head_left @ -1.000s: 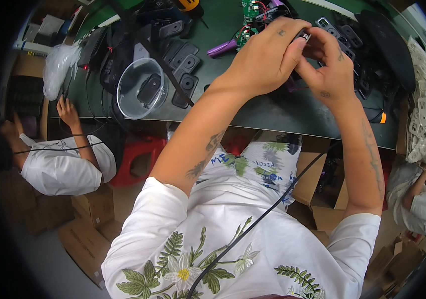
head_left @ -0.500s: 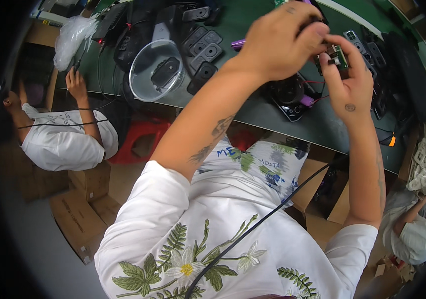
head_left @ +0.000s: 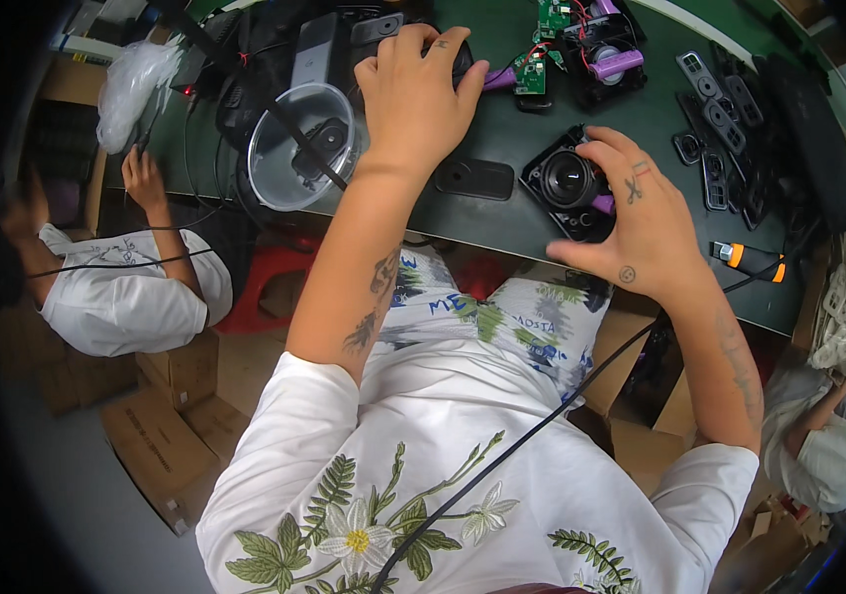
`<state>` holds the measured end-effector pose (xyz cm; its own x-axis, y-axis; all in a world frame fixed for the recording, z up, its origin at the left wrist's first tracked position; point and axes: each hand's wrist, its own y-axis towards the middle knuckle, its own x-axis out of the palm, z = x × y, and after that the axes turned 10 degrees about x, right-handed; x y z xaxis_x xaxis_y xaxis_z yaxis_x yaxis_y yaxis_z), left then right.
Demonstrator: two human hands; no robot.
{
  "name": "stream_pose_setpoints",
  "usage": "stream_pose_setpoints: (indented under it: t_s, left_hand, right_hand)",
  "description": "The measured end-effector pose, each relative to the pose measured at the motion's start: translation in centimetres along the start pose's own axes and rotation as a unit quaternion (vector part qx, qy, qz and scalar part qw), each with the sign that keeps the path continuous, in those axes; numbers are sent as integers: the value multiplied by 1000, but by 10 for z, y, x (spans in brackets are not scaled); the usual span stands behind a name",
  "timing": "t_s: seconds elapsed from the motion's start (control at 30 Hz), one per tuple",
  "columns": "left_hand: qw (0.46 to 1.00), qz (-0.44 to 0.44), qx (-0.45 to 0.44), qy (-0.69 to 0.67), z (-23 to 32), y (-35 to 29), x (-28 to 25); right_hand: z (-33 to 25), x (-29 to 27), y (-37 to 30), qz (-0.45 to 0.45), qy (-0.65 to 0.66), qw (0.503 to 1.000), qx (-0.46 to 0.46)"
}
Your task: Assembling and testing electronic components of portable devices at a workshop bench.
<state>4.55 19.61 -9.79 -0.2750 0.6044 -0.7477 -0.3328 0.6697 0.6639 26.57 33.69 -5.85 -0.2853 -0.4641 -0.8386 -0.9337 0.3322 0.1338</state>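
Observation:
My left hand (head_left: pixel 411 104) is spread, back up, over black casings at the far side of the green bench; a dark casing (head_left: pixel 461 61) shows between its thumb and fingers. My right hand (head_left: pixel 646 218) is curved around the right side of a black speaker unit (head_left: pixel 571 180) with a round cone. Its fingers reach the unit's far corner, and its thumb lies apart near the front edge. Part of a purple cell (head_left: pixel 603 203) shows beside the cone. Between my hands lies a flat black oblong cover (head_left: pixel 473 179).
Green circuit boards (head_left: pixel 532 71) and another speaker unit with a purple cell (head_left: pixel 617 65) lie at the back. Black covers (head_left: pixel 722 119) and an orange-ended tool (head_left: pixel 748 261) are at right. A clear tub (head_left: pixel 257 158) stands left. A co-worker (head_left: pixel 131 287) sits at far left.
My hands have parted and let go of the green circuit board. The left moved left to the casings; the right came down and nearer, to the speaker unit.

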Motion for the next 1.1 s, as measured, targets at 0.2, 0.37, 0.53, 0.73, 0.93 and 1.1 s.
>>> stream_pose_setpoints:
  t_s: [0.2, 0.37, 0.53, 0.73, 0.93, 1.1]
  left_hand:
    - [997, -77, -20, 11, -11, -4, 12]
    - [989, -123, -69, -43, -16, -1, 13]
    - [991, -96, -32, -83, 2, -2, 12]
    - [987, -119, 13, -107, 5, -5, -1]
    - [976, -169, 62, -123, -8, -4, -19]
    - [975, -177, 90, -99, -11, 1, -30]
  right_hand:
    - [6, 10, -5, 19, 58, 997, 45]
    - [22, -21, -24, 2, 613, 745, 263]
    - [46, -60, -111, 66, 795, 592, 119]
    - [103, -79, -306, 310, 740, 566, 188]
    - [160, 10, -398, 497, 639, 374, 453]
    - [220, 84, -417, 501, 637, 223, 542]
